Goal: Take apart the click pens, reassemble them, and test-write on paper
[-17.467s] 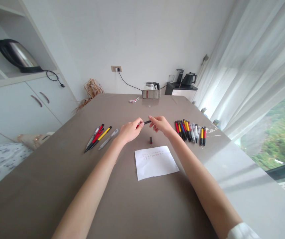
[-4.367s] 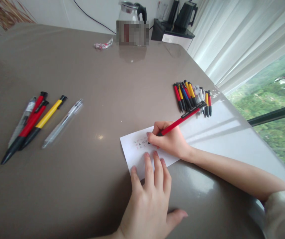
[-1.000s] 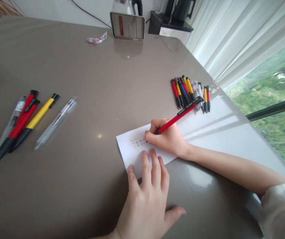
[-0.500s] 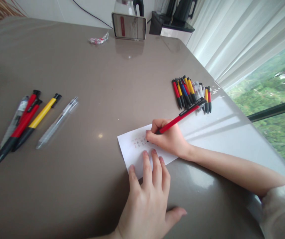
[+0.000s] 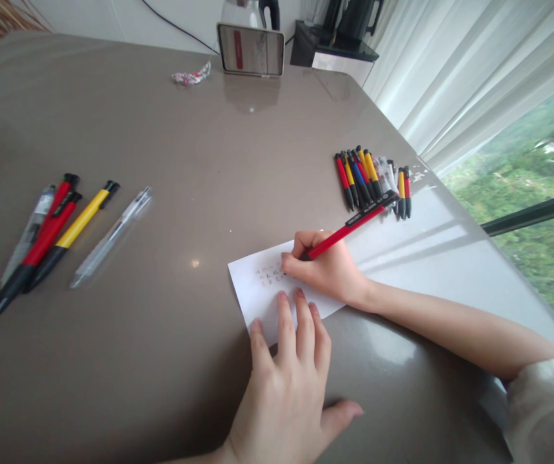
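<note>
My right hand [image 5: 331,267] is closed around a red pen [image 5: 347,231] with a black clip, its tip low over a sheet of white paper [image 5: 250,283]. Rows of small handwritten characters [image 5: 269,274], some reddish and some dark, show on the sheet just left of the pen. My left hand [image 5: 289,374] lies with fingers spread, the fingertips resting on the paper's near part and the thumb out to the right over the table. Part of the sheet is hidden under both hands.
At left lie red pens [image 5: 49,235], a yellow pen [image 5: 76,229] and clear pens [image 5: 112,238]. Several mixed pens [image 5: 368,177] are grouped at right, near the table edge. A phone [image 5: 251,50] leans upright at the back beside a crumpled wrapper [image 5: 192,77]. A window [image 5: 538,154] is at right.
My right hand and the red pen have shifted very slightly left along the writing. The left hand and the paper stay where they were.
</note>
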`<state>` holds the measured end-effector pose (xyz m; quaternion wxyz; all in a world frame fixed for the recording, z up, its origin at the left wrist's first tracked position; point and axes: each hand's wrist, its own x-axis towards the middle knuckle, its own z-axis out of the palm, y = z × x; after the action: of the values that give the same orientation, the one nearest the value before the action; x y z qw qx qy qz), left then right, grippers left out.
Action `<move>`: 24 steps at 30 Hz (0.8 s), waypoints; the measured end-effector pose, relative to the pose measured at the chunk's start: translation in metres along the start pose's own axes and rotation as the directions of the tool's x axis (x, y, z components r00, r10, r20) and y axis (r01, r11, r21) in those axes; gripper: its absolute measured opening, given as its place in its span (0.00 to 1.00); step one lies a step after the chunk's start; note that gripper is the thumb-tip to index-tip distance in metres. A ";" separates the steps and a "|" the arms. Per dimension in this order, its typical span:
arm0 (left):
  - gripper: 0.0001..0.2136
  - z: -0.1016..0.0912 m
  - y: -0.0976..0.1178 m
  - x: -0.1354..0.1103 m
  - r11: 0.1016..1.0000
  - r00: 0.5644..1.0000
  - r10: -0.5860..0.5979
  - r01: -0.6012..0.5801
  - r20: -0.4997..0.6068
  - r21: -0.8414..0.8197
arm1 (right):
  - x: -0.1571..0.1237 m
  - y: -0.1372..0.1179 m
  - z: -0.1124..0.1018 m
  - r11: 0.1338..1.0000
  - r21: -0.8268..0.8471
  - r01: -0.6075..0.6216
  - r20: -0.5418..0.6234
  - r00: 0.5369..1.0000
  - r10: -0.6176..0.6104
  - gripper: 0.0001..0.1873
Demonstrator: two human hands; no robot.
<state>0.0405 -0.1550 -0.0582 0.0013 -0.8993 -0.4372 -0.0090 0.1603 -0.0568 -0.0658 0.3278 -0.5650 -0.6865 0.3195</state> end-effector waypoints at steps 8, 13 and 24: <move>0.36 -0.004 0.001 0.000 1.000 0.999 -0.013 0.012 0.030 0.016 | 0.000 0.000 0.000 1.000 0.024 0.003 0.008 1.000 -0.003 0.08; 0.35 -0.006 0.001 0.000 1.000 0.999 -0.013 0.013 0.035 0.000 | 0.000 0.000 0.000 0.999 0.030 -0.039 -0.005 0.999 0.039 0.08; 0.35 -0.008 0.002 0.001 0.999 0.999 -0.022 0.021 0.042 0.027 | 0.000 -0.001 0.000 0.999 0.023 -0.025 0.001 1.000 0.025 0.08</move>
<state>0.0427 -0.1559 -0.0499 0.0038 -0.8945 -0.4469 0.0156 0.1600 -0.0568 -0.0654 0.3299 -0.5696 -0.6757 0.3317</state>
